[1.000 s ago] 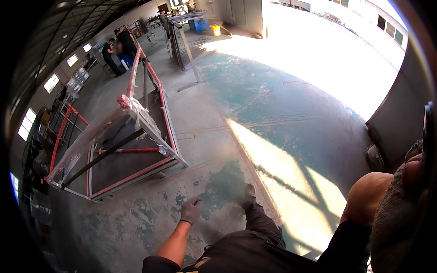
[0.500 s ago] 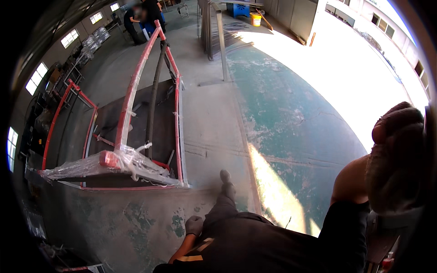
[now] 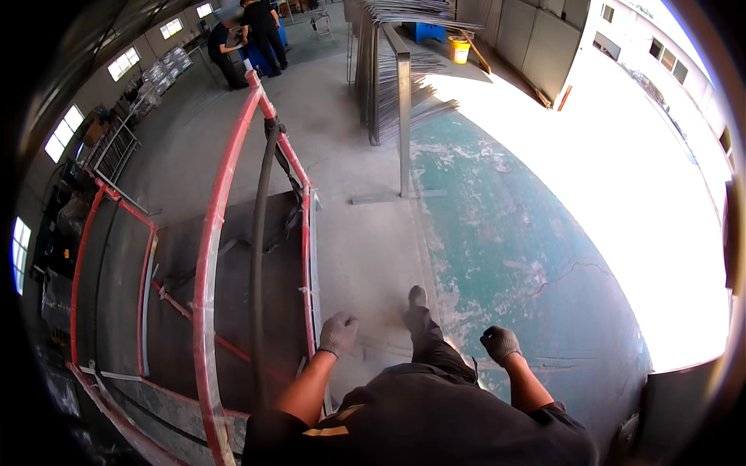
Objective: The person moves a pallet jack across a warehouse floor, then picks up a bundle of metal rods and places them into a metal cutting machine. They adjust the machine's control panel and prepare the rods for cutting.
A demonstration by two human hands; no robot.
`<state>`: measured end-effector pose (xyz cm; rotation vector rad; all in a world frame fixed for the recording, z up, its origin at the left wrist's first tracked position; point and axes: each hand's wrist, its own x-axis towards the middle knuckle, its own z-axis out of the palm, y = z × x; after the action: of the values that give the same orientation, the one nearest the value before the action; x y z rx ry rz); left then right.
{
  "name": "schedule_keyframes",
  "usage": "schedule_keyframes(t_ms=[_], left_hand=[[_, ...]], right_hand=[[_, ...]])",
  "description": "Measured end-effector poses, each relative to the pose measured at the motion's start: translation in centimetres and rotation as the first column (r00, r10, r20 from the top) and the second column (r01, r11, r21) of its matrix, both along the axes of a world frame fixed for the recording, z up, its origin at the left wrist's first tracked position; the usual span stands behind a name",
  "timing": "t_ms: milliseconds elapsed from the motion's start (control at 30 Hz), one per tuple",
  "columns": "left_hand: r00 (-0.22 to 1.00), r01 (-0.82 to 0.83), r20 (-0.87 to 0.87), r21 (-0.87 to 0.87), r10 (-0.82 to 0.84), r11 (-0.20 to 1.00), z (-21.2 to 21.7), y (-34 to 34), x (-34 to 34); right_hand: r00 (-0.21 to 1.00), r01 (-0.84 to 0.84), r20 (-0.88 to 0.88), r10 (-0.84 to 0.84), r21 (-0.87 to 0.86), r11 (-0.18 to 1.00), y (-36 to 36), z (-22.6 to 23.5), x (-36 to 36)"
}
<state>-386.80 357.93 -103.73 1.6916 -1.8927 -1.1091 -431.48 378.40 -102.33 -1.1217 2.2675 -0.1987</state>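
Note:
My left hand [image 3: 339, 334], in a grey knit glove, hangs low in front of me with its fingers curled closed. Nothing shows in it. It is close to the right side of a metal frame cart [image 3: 208, 233] whose bars are wrapped in red and clear film. A dark pole [image 3: 260, 217] leans inside that cart, above its dark flat bed [image 3: 179, 311]. Over the green floor, my right hand [image 3: 500, 344], gloved too, is closed in a loose fist with nothing visible in it. It touches nothing.
Ahead stands a grey metal rack post [image 3: 404, 116] on a floor foot, beside many hanging thin rods [image 3: 374, 93]. A yellow bucket [image 3: 460, 51] is farther back. Two people in dark clothes [image 3: 264, 35] stand at the far left. Bright sunlit ground [image 3: 575, 155] lies right.
My right hand has dropped from high at the right edge to waist height. My left hand has swung forward. The rack is nearer, and the cart now stands closer alongside me.

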Motion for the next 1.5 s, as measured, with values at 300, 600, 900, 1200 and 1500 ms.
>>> schedule_keyframes(t_ms=[300, 600, 900, 1200, 1500], left_hand=[[0.973, 0.226, 0.006, 0.195, -0.231, 0.955, -2.1, -8.5, -2.8], [0.998, 0.015, -0.069, 0.186, -0.002, 0.982, -4.2, -27.8, -5.6], [0.983, 0.185, 0.031, -0.032, -0.184, 0.982, 2.2, -57.2, -9.5], [0.956, 0.281, -0.056, -0.094, -0.287, 0.955, 4.5, -73.8, -12.5], [0.847, 0.196, 0.509, -0.035, -0.151, 0.980, -10.7, -76.0, 8.6]], right_hand=[[0.983, -0.166, 0.070, 0.170, -0.059, 0.984, -28.8, 0.0, -0.3], [0.902, -0.399, 0.008, 0.431, -0.367, 0.840, -60.3, 6.8, 1.9], [0.880, -0.475, -0.179, 0.441, -0.397, 0.785, -68.8, -3.2, -2.9], [0.795, -0.602, -0.146, 0.589, -0.322, 0.731, -88.4, -11.7, -0.8], [0.829, -0.489, 0.087, 0.552, -0.368, 0.791, -110.3, -0.9, 7.6]])
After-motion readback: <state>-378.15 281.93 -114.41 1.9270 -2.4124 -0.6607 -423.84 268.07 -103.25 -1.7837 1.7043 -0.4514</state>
